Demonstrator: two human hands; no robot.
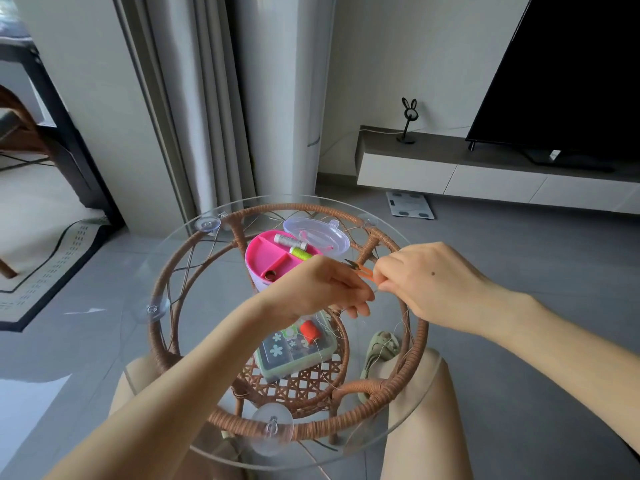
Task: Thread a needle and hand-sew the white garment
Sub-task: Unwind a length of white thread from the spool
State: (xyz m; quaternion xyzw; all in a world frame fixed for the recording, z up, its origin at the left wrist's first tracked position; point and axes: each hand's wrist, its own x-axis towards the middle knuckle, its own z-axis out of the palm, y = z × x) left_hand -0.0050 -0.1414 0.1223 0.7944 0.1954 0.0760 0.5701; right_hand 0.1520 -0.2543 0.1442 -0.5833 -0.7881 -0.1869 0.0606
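Orange snips [363,270] pinched in my right grip [426,282], left grip [325,289] pinching thread [375,291]. Pink box [273,261] at twelve o'clock. Unseen: needle, garment; sewing likely unstarted.

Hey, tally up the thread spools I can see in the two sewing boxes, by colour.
Grey spool: 1
Lime green spool: 1
Dark red spool, seen end-on: 1
Orange-red spool, in the lower box: 1
Total: 4
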